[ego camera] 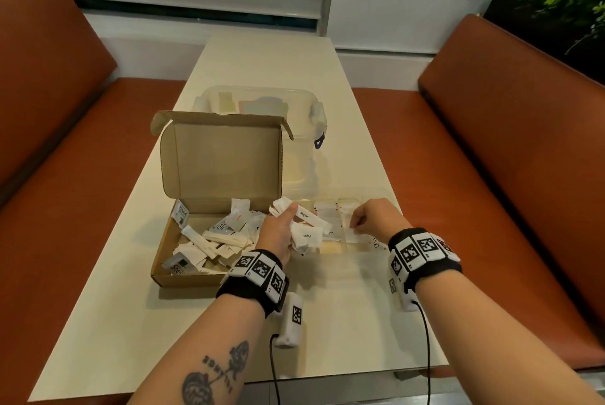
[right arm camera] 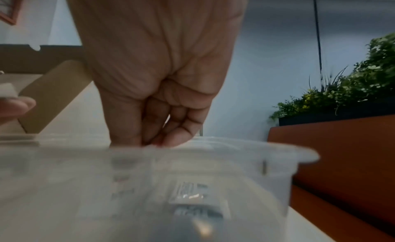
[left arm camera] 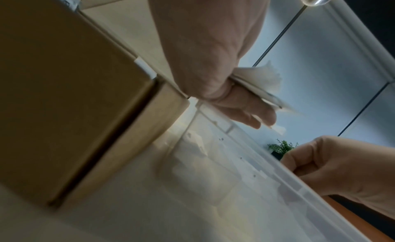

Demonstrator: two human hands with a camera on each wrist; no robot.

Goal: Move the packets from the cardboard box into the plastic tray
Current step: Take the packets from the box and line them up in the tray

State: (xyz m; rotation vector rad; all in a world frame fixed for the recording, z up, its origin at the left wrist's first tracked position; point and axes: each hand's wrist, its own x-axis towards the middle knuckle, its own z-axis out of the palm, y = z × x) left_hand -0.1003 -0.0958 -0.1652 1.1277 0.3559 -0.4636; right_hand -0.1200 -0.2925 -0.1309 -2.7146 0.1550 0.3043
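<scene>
- On the cream table (ego camera: 262, 57), open cardboard box (ego camera: 183, 273) sits left, clear plastic tray (ego camera: 376, 195) just beside it on the right; many loose packets (ego camera: 212, 241) remain in the box, a few already lie in tray compartments
- Left hand (ego camera: 276, 234) grasps a bunch of packets (ego camera: 307, 224), fingers curled round them; bunch hangs over the seam between box and tray; one reads "Sugar"; left wrist view shows white paper edges fanning out past the knuckles
- Right hand (ego camera: 376, 219) is inside the tray, fingertips (right arm camera: 171, 137) drawn together low near the tray floor; looks like it pinches or settles one packet, but cannot tell for sure if it holds anything; right wrist view is blurred behind the tray wall (right arm camera: 192, 169)
- Step in hand, as judged: feeding packets from the left bunch into the tray, sorting with the right
- To do it well: keep the left bunch firmly clamped so none slip between box and tray; carry it fully over the tray before loosening; take one packet at a time; lay flat within a single compartment
- Risk: bunch is loose and uneven, outer packets may drop on the table
</scene>
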